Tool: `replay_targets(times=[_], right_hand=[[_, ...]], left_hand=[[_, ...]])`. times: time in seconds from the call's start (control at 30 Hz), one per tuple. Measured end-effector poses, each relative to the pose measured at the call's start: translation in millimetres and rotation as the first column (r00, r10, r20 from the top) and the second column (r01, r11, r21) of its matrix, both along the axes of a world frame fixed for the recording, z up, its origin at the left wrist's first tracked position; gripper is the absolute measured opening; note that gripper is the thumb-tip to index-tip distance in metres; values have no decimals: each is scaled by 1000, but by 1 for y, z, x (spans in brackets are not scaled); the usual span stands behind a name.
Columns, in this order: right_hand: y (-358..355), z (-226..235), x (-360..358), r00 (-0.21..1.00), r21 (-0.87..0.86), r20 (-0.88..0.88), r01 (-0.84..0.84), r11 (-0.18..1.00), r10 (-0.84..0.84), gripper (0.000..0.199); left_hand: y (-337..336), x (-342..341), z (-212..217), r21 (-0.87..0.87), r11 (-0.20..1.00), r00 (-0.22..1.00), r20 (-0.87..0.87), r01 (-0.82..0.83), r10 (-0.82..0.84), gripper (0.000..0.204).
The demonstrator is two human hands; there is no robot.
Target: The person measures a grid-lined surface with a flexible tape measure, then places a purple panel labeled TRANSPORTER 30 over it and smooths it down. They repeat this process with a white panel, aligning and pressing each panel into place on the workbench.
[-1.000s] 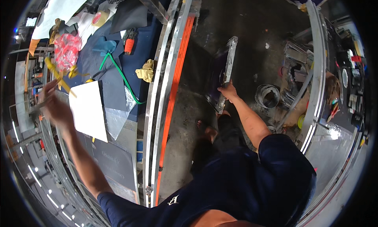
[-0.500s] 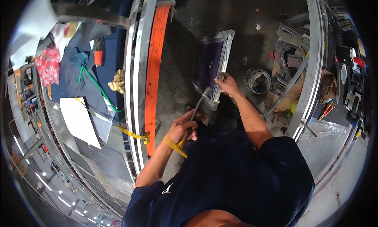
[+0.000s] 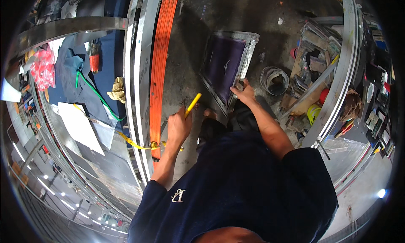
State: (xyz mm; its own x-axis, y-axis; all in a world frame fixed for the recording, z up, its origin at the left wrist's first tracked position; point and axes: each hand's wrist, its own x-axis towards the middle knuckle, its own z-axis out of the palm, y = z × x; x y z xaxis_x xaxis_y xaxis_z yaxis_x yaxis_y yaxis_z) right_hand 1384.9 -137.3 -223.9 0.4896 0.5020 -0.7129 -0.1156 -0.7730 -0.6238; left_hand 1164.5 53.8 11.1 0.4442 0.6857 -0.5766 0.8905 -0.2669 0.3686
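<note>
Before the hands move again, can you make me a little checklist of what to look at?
1. Left hand gripping the yellow stick: ok.
2. Right hand on the edge of the purple frame: ok.
3. Frame resting on the floor, tilted: ok.
4. Yellow tape trailing from the table near the left hand, free of it: cannot tell.
5. Bare toes near the frame's lower corner, safe distance: cannot tell.

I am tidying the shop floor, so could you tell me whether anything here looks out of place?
The metal-framed screen with purple mesh stands tilted on the stained concrete floor, steadied by the right hand. A yellow measuring tape trails off the table edge across the rails. The left hand holds a yellow pencil-like tool.
</note>
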Motion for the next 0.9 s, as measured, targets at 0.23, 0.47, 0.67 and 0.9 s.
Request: replay_targets(times=[0.23,0.47,0.67,0.9], right_hand=[[-13,-12,14,993,-82,-112,27,996,-36,94],[-38,-5,72,615,-56,-743,335,941,-264,72],[53,-16,115,811,-4,-579,104,995,-87,59],[123,8,79,799,-72,-572,181,981,-189,50]], left_hand=[[14,-4,-23,-254,887,862,246,-384,444,31],[-33,-7,-13,-490,730,663,346,-476,664,24],[-66,-94,110,-521,720,683,311,-459,661,52],[-93,-171,207,-422,616,-121,875,-665,469,97]])
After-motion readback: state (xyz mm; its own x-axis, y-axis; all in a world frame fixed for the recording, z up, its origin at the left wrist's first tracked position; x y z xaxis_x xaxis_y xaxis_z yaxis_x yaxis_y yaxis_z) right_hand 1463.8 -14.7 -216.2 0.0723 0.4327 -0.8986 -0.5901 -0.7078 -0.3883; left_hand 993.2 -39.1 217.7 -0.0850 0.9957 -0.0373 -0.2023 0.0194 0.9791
